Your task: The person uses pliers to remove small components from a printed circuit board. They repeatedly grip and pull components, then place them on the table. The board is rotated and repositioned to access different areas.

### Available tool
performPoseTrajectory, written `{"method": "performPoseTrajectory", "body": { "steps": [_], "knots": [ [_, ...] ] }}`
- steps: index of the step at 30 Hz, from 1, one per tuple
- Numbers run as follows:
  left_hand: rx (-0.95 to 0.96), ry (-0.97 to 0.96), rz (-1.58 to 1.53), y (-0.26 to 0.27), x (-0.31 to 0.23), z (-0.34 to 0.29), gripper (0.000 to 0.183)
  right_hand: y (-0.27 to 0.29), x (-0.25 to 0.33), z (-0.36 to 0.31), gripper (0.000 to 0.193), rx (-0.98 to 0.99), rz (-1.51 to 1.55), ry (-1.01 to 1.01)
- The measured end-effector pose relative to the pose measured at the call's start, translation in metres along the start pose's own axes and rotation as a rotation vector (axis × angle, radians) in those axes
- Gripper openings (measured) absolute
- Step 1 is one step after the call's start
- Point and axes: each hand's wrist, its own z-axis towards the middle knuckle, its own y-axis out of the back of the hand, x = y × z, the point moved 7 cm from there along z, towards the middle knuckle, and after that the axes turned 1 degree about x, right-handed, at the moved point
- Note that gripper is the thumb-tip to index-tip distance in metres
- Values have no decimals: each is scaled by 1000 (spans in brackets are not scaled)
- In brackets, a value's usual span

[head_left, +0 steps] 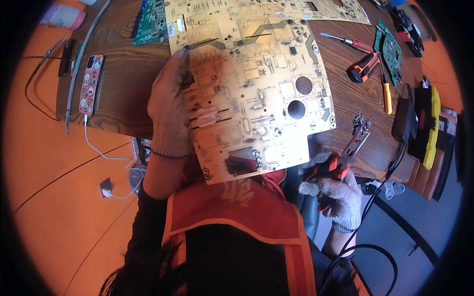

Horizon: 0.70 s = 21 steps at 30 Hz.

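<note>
My left hand (170, 108), in a pale knitted glove, grips a large tan circuit board (266, 113) by its left edge. Some of its fingers are hidden behind the board, which is raised over the table's near edge and my red apron (237, 202). Small parts, printed lines and two dark round holes show on the board's face. My right hand (340, 197), gloved too, is closed around red-handled pliers (343, 165) just off the board's lower right corner. The pliers' jaws point up and away, beside a small pile of loose metal parts (361, 121).
On the brown wooden table (121, 74) lie a phone (92, 84) with a white cable, a green circuit board (150, 24), and another green board (390, 52). To the right are a red screwdriver (348, 43), a red-black tool (364, 67), a yellow-handled screwdriver (387, 98) and black cables.
</note>
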Motion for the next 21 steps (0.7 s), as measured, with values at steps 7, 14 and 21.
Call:
{"method": "performPoseTrajectory", "body": {
  "steps": [7, 14, 21],
  "knots": [
    [-34, 34, -63, -3, 1, -3, 33, -8, 4, -5, 55, 12, -105, 10],
    [17, -9, -27, -8, 3, -4, 34, -15, -3, 0, 53, 100, -16, -47],
    [-86, -9, 3, -19, 17, -11, 35, -25, -21, 8, 42, 103, 260, 65]
  ]
}}
